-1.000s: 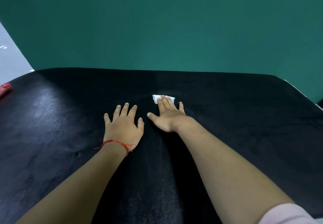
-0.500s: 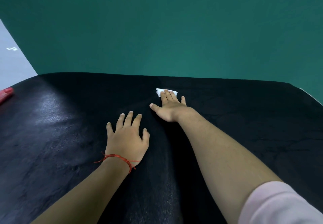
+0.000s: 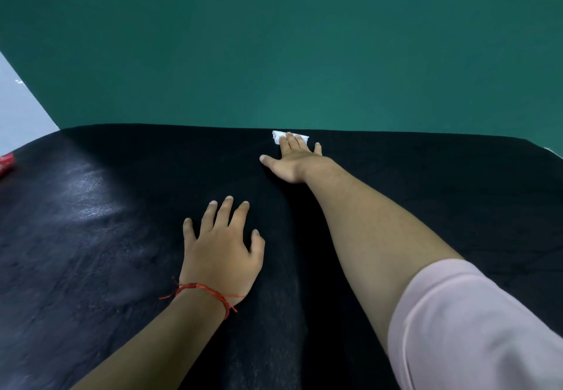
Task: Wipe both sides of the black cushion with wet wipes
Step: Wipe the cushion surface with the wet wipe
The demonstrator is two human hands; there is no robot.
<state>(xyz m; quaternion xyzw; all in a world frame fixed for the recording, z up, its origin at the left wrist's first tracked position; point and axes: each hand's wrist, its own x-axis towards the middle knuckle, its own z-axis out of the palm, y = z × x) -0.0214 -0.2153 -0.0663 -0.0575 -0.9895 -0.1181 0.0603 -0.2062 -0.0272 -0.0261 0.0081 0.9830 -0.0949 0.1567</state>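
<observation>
Flat and straight-fingered, the right hand (image 3: 292, 161) presses a white wet wipe (image 3: 277, 135) down onto the black cushion (image 3: 122, 237); nothing is curled around the wipe, which sticks out from under the fingertips (image 3: 300, 141). Hand and wipe sit at the far edge of the cushion, right where it meets the green wall (image 3: 274, 39). The right arm is stretched out, with a pink sleeve (image 3: 472, 328) at its near end. The left hand (image 3: 221, 255) lies palm down on the cushion nearer the person, fingers spread and relaxed, gripping nothing, a red string bracelet (image 3: 207, 290) around its wrist. The cushion fills the lower view, with a shiny patch on its left side. A red object (image 3: 6, 162) shows at the left edge, mostly cut off.
</observation>
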